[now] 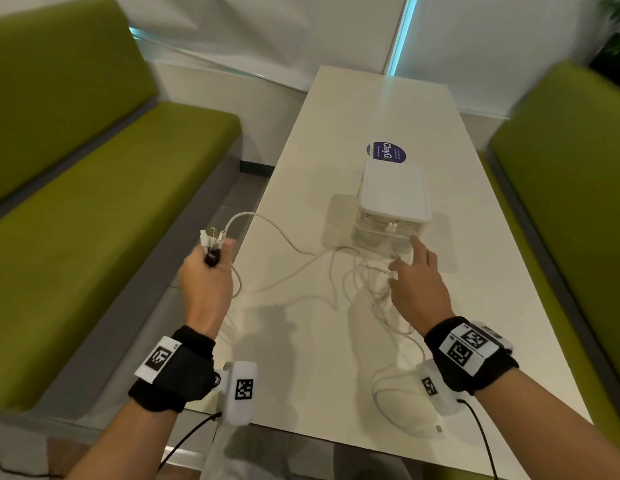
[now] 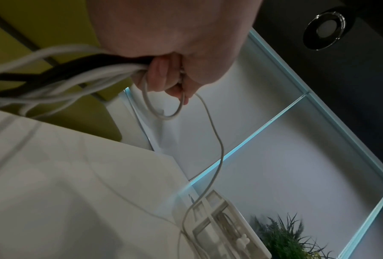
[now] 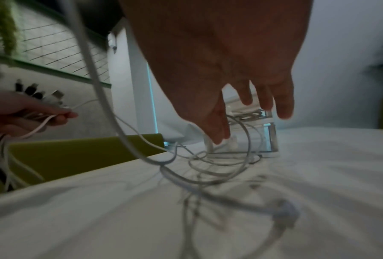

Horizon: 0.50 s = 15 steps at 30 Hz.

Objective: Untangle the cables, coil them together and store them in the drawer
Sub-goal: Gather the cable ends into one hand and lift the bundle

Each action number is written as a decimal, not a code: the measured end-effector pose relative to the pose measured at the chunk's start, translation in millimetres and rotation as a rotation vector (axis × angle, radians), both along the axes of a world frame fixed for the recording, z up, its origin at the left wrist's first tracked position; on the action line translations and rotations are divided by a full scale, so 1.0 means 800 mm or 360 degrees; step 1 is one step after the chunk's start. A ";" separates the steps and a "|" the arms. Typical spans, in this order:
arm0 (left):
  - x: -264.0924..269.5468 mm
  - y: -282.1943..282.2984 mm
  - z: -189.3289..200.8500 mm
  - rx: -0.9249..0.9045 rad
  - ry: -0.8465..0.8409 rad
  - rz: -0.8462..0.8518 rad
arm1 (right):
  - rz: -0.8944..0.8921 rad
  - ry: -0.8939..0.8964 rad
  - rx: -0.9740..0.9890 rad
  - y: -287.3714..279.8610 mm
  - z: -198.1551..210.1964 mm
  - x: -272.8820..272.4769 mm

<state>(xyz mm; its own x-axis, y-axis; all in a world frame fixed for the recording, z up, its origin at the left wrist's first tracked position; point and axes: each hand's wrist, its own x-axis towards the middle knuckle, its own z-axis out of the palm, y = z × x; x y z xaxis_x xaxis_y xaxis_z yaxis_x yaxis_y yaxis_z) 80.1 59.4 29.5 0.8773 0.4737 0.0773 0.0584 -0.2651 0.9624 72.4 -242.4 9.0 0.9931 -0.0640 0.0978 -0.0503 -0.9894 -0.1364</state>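
The left hand (image 1: 204, 275) is clenched around a bundle of cable ends, its fist raised off the table's (image 1: 301, 358) left edge, with the plugs (image 1: 213, 237) sticking up above its thumb. From the fist, the cables (image 1: 353, 282) trail away to the right and lie in a loose tangle on the table, under and just in front of the right hand (image 1: 414, 282). That hand hovers flat with fingers spread and holds nothing. Just beyond its fingertips stands the small white drawer box (image 1: 393, 202).
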 end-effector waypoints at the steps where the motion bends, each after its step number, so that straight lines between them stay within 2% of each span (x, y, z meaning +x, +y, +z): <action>1: 0.001 0.002 -0.002 0.0011 0.0004 0.0010 | 0.0044 -0.0114 0.0000 0.005 -0.002 0.000; 3: 0.002 0.004 -0.005 0.0007 0.0017 0.0019 | 0.0128 -0.0152 0.0022 0.014 -0.007 0.002; 6: 0.001 0.009 -0.007 -0.0006 0.0019 0.0036 | 0.0051 0.0145 0.0026 0.017 -0.017 0.001; 8: 0.000 0.012 -0.007 -0.0008 0.0025 0.0043 | 0.0035 0.0246 -0.0018 0.014 -0.022 -0.001; 11: -0.003 0.015 -0.009 -0.0004 0.0045 0.0038 | 0.0116 0.0162 -0.0087 0.014 -0.027 -0.003; 15: -0.005 0.014 -0.010 -0.0003 0.0029 0.0020 | 0.0225 -0.0073 0.0169 0.008 -0.016 0.000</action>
<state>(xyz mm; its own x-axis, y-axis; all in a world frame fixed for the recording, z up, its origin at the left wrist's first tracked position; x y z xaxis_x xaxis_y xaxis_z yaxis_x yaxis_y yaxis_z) 76.4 70.7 21.3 0.8726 0.4847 0.0605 0.0792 -0.2625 0.9617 72.0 -235.7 -3.9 0.9877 0.0635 0.1432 0.0968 -0.9661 -0.2392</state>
